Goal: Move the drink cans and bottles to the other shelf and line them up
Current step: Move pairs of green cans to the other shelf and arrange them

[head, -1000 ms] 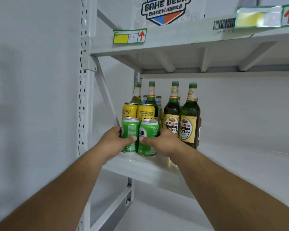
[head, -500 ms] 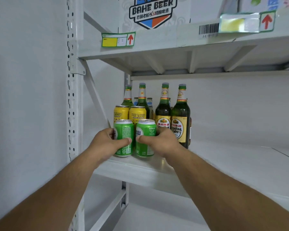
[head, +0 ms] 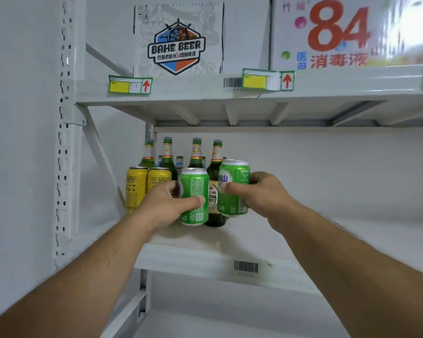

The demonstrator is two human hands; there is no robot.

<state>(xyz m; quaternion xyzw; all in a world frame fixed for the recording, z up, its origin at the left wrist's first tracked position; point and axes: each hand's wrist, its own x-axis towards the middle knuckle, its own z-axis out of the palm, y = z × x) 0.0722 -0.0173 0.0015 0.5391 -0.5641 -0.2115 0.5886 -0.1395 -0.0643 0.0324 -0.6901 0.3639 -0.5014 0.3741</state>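
Left hand [head: 165, 206]: I grip one green can [head: 194, 196], just above the shelf [head: 230, 259].
Right hand [head: 259, 193]: wrapped round second green can [head: 233, 189], higher.
Technique: I'd keep both upright, clearing bottles [head: 195, 154].
Behind: yellow cans [head: 137, 186] waiting.

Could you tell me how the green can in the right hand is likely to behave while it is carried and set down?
The green can looks rigid, since the right hand wraps it with no visible denting. Its smooth printed wall could be slightly slippery. Being a cylinder, it would probably roll if laid sideways on the shelf, but should stand steadily on its flat base.
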